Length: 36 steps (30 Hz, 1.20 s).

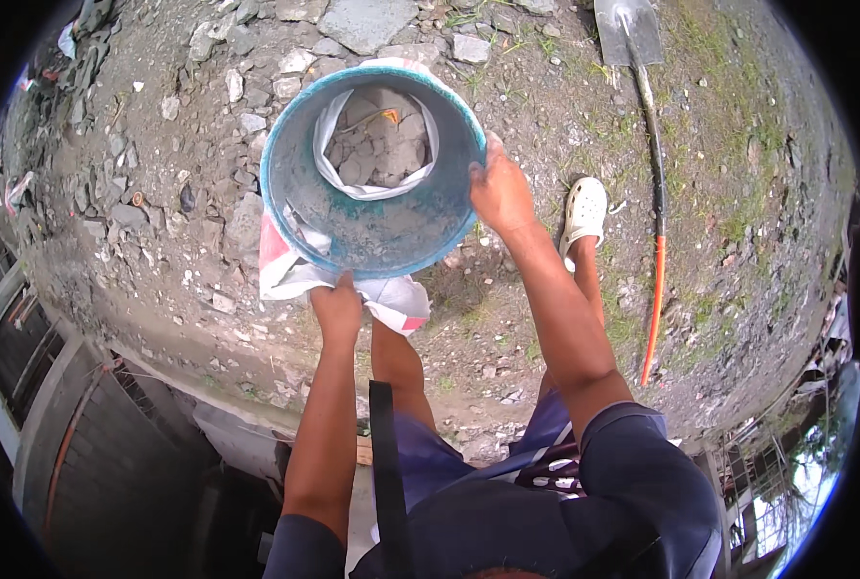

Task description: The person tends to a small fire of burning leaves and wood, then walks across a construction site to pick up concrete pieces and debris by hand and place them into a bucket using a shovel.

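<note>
A round teal tub (382, 227), dusted grey inside, is between my hands with its wide mouth facing up. Through a round opening at its bottom I see the white edge of a sack (362, 190) around cracked grey dirt or stones (384, 145). White-and-red sack cloth (285, 275) also hangs outside the tub, below its near rim. My left hand (338, 307) is closed on the near rim and the cloth there. My right hand (502, 188) is closed over the right rim, thumb inside. The fingers under the rim are hidden.
A shovel (654, 145) with a black and orange handle lies on the right. My foot in a white clog (584, 214) stands between it and the tub. Loose stones (247, 222) cover the ground at left, and a flat slab (364, 24) lies beyond the tub.
</note>
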Tool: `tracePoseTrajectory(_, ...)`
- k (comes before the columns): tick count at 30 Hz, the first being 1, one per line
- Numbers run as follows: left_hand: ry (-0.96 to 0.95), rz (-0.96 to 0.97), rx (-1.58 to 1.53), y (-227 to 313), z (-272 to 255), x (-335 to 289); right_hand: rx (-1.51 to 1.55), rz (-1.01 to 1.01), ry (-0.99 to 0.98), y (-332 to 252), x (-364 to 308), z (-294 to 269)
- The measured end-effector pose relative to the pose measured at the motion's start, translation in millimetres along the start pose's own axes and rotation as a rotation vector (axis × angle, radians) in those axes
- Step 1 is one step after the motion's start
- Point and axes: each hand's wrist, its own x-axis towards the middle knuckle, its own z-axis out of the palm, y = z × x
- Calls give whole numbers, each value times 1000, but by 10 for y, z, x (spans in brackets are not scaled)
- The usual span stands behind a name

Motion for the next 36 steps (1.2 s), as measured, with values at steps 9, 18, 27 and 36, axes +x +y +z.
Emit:
tracePoseTrajectory(9,-173,-268,38,852,227,401,137,-137,-13,253,445,-149)
tracePoseTrajectory(18,-26,-333,-615,589,133,-525,-138,649,250,3847,212,-1986)
tracePoseTrajectory(27,-408,-547,711,36,840,-1625,-370,952,-2,6435,915,-2120)
tracePoseTrajectory(36,-605,-511,426,1740,2866,-2148,-610,435,97,7041,998,-1977)
